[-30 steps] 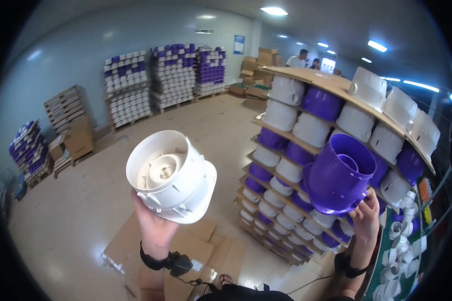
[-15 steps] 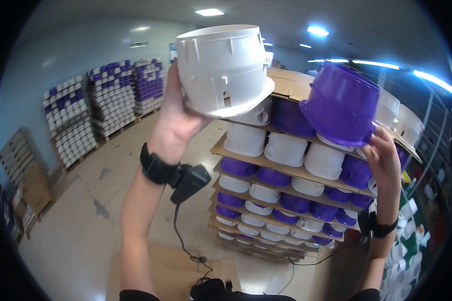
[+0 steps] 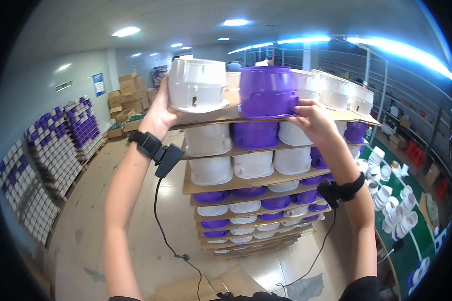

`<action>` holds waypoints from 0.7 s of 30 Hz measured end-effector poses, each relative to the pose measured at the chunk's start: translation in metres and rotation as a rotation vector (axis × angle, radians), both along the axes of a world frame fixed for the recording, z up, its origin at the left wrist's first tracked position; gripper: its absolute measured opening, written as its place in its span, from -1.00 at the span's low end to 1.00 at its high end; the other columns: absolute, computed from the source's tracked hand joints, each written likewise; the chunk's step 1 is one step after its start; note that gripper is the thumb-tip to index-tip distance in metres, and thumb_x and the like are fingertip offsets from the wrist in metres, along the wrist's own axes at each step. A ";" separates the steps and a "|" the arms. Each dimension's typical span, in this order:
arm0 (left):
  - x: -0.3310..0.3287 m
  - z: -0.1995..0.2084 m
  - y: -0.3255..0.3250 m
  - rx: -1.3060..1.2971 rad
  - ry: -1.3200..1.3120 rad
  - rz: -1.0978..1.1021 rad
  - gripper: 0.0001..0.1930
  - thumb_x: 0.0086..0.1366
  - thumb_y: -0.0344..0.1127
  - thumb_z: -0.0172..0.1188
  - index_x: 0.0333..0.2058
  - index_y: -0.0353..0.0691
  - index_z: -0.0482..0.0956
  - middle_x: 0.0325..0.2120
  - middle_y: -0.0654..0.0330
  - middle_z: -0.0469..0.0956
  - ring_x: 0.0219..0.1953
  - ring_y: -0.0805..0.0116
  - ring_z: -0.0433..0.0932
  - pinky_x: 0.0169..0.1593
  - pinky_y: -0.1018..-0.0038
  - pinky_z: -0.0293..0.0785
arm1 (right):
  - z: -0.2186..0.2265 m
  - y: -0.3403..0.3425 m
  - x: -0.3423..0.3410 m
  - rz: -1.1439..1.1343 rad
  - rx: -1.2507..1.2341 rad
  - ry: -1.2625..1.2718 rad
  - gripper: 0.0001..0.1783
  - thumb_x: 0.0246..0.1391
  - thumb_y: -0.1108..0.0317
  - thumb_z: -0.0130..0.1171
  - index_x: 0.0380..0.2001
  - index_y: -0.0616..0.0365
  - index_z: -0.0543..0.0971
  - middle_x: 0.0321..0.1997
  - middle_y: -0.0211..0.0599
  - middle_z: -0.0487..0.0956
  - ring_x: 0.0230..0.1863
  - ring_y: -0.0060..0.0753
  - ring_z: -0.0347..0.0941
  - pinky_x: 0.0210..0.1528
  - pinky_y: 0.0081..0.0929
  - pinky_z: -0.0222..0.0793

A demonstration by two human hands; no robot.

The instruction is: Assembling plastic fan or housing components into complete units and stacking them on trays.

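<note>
My left hand [image 3: 160,111] is closed on a white plastic tub-shaped housing [image 3: 198,83], gripping its left side and lower edge. It is upright at the left front corner of the stack's top cardboard sheet [image 3: 231,116]; whether it touches the sheet I cannot tell. To its right, a purple plastic tub-shaped housing [image 3: 266,93] stands upright at the sheet's front edge. The fingers of my right hand [image 3: 314,119] close on its lower right side. More white housings [image 3: 334,91] stand behind and to the right on the same sheet.
Below, layers of white and purple housings [image 3: 208,170] alternate with cardboard sheets. Similar stacks [image 3: 60,145] line the left wall, with cardboard boxes [image 3: 130,85] behind. At right, a green table [image 3: 412,251] carries loose white parts. Cables hang from my wrist straps [image 3: 148,144].
Both housings have come down to the top sheet's level, and the purple one has gone from tilted to upright. The two are closer together. My view has turned right and up.
</note>
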State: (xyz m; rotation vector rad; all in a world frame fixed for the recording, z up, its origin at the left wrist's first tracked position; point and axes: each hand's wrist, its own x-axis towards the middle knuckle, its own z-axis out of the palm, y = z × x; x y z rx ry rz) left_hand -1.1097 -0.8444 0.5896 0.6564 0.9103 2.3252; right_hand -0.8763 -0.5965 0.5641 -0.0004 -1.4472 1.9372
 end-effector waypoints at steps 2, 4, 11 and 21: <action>-0.008 -0.004 0.004 -0.003 0.011 -0.044 -0.48 0.15 0.15 -0.04 -0.08 -0.14 0.35 -0.15 0.11 0.40 -0.12 0.17 0.42 -0.12 0.16 0.45 | 0.000 -0.009 -0.007 -0.064 0.021 -0.038 -0.74 -0.05 0.66 -0.15 -0.21 0.36 0.22 -0.17 -0.04 0.25 -0.20 -0.23 0.37 -0.19 -0.41 0.50; -0.008 -0.005 0.003 -0.004 -0.029 -0.036 -0.49 0.14 0.12 0.00 -0.08 -0.14 0.35 -0.14 0.11 0.40 -0.12 0.17 0.42 -0.09 0.16 0.43 | 0.001 -0.012 -0.014 -0.123 0.122 -0.120 -0.75 -0.01 0.58 -0.10 -0.22 0.35 0.22 -0.19 -0.07 0.25 -0.26 -0.25 0.41 -0.29 -0.48 0.53; -0.032 0.000 -0.003 -0.103 -0.004 -0.133 -0.51 0.14 0.04 0.05 -0.07 -0.20 0.32 -0.13 0.11 0.39 -0.12 0.23 0.42 -0.04 0.23 0.43 | 0.025 -0.009 -0.016 -0.420 0.863 -0.447 -0.81 -0.01 0.37 0.07 -0.46 0.28 0.33 -0.75 -0.32 0.43 -0.78 -0.55 0.33 -0.74 -0.66 0.24; -0.060 0.008 -0.025 -0.867 0.530 0.123 -0.32 0.12 0.32 -0.21 -0.13 -0.23 0.33 -0.45 0.19 0.40 -0.54 0.54 0.44 -0.50 0.67 0.49 | -0.016 -0.058 -0.022 -0.923 1.646 0.040 -0.80 -0.08 0.41 0.03 -0.31 0.18 0.39 -0.31 -0.10 0.34 -0.24 -0.10 0.33 -0.14 -0.31 0.26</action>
